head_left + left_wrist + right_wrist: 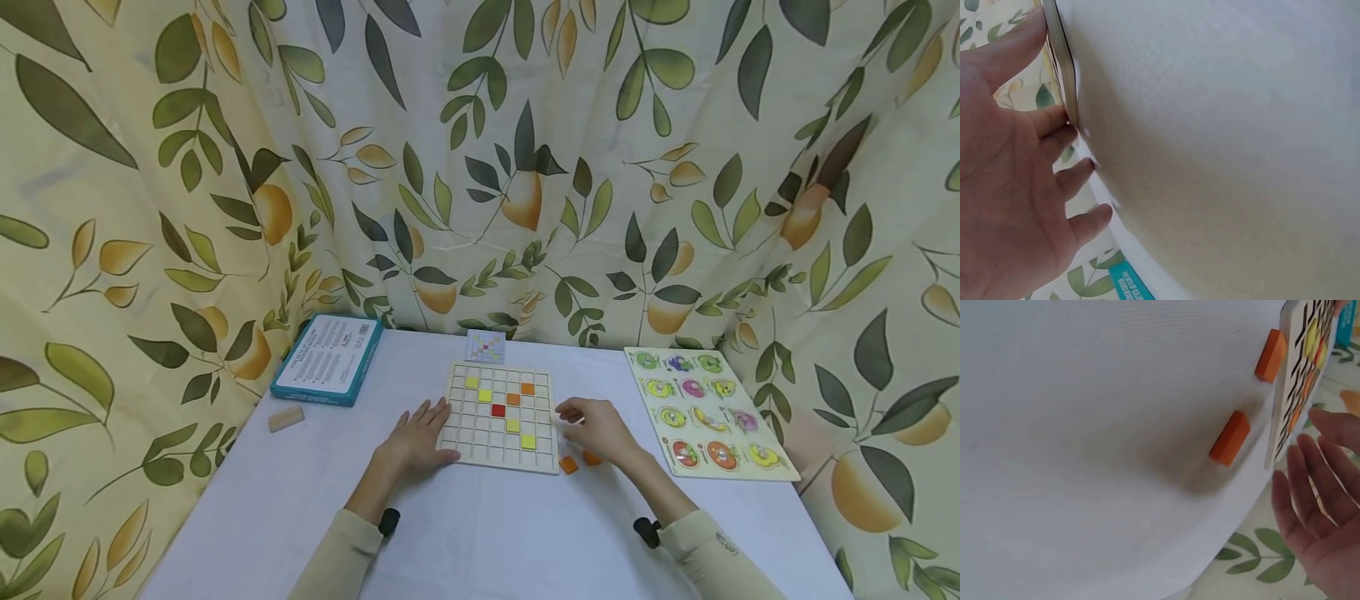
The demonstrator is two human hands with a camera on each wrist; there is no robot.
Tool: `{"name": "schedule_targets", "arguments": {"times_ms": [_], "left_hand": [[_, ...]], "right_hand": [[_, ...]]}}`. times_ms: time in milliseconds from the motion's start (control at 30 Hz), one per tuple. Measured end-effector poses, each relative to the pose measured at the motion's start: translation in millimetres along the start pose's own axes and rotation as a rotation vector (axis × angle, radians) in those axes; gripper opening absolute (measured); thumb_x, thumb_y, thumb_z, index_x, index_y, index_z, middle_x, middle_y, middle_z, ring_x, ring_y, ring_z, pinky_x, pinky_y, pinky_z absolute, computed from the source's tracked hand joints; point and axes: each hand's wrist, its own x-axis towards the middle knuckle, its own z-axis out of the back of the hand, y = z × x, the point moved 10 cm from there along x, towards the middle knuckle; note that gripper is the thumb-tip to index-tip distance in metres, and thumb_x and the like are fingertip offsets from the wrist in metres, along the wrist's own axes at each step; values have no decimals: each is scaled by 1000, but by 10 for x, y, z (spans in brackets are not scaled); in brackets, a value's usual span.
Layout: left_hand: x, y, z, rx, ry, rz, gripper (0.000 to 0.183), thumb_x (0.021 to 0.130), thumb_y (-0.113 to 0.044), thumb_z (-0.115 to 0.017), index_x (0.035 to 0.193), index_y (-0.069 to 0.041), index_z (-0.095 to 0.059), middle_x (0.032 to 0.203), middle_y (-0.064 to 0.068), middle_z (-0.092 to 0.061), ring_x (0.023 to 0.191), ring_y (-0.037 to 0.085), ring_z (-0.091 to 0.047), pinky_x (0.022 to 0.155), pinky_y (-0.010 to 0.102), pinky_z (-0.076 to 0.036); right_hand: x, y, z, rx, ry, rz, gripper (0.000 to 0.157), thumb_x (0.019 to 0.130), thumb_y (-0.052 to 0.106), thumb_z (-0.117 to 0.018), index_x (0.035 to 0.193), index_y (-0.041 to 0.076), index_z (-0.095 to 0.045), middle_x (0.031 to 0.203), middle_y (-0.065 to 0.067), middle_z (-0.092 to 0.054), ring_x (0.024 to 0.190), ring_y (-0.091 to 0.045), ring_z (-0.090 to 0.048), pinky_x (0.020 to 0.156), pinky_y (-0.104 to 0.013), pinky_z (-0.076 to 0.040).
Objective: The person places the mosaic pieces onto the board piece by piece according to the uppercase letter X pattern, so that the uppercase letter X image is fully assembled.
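Observation:
A pale square grid board (468,433) lies on the table with yellow tiles (513,426), orange tiles (528,389) and one red tile (498,411) on a diagonal cross. My left hand (412,440) rests against the board's left side, fingers fairly straight, thumb at the lower left corner; the left wrist view shows the board's edge (1065,69) at the thumb and forefinger. At the right edge hovers my right hand (603,427), fingers loosely bent, nothing visible in them. Two loose orange tiles (1230,439) lie on the table beside the board, below the right hand.
Behind the board lies a small pattern card (486,346). A teal and white box (326,358) is at the back left, with a small wooden block (287,419) in front of it. On the right lies a fruit picture board (708,417). A leafy curtain (480,167) surrounds the table.

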Motion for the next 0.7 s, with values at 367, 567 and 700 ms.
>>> {"name": "schedule_targets", "arguments": {"times_ms": [367, 567, 700], "left_hand": [[7, 19, -9, 4, 2, -3, 93, 95, -56, -68, 166, -11, -28, 174, 6, -21, 160, 34, -15, 126, 61, -16], [1, 19, -1, 5, -2, -5, 93, 95, -56, -69, 165, -10, -29, 173, 7, -23, 160, 34, -16, 126, 61, -17], [11, 22, -11, 0, 2, -1, 93, 95, -56, -68, 166, -11, -28, 174, 6, -22, 160, 34, -15, 126, 61, -16]], "right_hand": [[-250, -271, 40, -48, 70, -21, 40, 76, -1, -86, 115, 4, -75, 106, -5, -75, 98, -24, -69, 91, -47, -57], [-313, -353, 28, -50, 107, -34, 43, 72, -6, -86, 113, 4, -75, 105, -4, -75, 98, -24, -69, 91, -48, -58], [-329, -386, 24, -43, 114, -29, 43, 72, -9, -84, 112, 3, -75, 100, -2, -73, 93, -21, -67, 87, -45, -58]]}}
